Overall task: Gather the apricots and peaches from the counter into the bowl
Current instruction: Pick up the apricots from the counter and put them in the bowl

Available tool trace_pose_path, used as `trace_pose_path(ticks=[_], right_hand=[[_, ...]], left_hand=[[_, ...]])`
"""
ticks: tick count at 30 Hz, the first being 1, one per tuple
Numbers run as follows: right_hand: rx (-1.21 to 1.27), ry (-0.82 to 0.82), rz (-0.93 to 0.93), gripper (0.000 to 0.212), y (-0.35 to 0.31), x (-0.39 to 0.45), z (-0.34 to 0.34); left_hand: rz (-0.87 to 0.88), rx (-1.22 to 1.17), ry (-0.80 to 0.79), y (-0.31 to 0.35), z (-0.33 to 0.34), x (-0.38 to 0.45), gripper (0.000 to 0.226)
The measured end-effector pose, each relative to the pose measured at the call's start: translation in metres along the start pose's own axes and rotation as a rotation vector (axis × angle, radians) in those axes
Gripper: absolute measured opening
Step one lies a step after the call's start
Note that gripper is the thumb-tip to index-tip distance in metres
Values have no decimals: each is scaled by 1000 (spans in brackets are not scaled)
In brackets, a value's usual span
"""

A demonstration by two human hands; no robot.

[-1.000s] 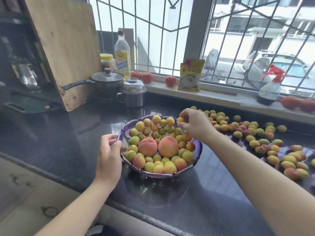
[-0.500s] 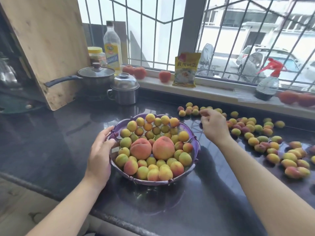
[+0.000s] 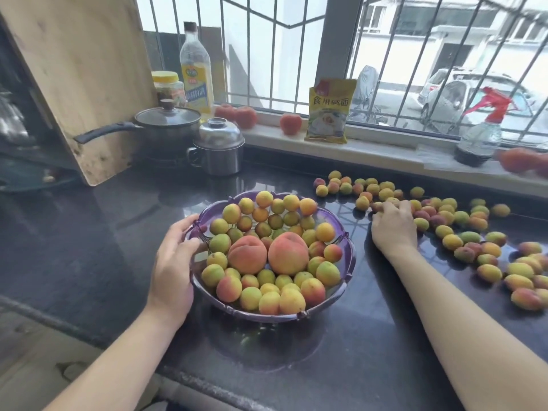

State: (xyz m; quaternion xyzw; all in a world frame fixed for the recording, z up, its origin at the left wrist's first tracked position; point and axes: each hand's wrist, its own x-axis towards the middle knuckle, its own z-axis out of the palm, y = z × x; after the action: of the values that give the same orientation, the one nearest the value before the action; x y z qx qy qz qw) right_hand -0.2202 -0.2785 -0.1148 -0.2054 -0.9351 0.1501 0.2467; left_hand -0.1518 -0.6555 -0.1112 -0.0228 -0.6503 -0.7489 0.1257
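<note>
A purple bowl (image 3: 350, 262) sits on the dark counter, heaped with several small apricots and two large peaches (image 3: 247, 254). My left hand (image 3: 175, 259) holds the bowl's left rim, thumb over the edge. Several loose apricots (image 3: 462, 232) lie scattered on the counter to the right of the bowl. My right hand (image 3: 393, 225) rests on the near end of that scatter, fingers curled down over a few apricots; what lies under the palm is hidden.
A lidded pan (image 3: 167, 126) and a steel pot (image 3: 219, 148) stand behind the bowl. A wooden board (image 3: 80, 78) leans at the left. On the windowsill stand an oil bottle (image 3: 196, 69), a yellow packet (image 3: 329, 111), a spray bottle (image 3: 480, 134) and red fruits (image 3: 290, 123).
My right hand has left the bowl's far rim and moved right, down onto the loose apricots on the counter. My left hand has stayed on the bowl's left rim.
</note>
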Motion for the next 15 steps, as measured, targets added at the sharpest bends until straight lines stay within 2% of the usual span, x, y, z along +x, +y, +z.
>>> trace_pose_path(ticks=[5, 7, 9, 11, 13, 15], right_hand=[[82, -19, -30, 19, 1, -3, -3], [234, -42, 49, 26, 0, -1, -15], [410, -66, 68, 33, -10, -3, -39], [513, -94, -48, 28, -30, -9, -68], [532, -219, -206, 24, -60, -22, -92], [453, -362, -371, 23, -89, -39, -103]], left_hand=[[-3, 10, 18, -6, -4, 1, 28], [0, -30, 60, -7, -8, 2, 18], [14, -54, 122, -7, -8, 2, 18], [35, -29, 117, -5, -4, 0, 16], [24, -18, 81, -6, 0, 0, 12], [18, -33, 73, -6, 1, 0, 22]])
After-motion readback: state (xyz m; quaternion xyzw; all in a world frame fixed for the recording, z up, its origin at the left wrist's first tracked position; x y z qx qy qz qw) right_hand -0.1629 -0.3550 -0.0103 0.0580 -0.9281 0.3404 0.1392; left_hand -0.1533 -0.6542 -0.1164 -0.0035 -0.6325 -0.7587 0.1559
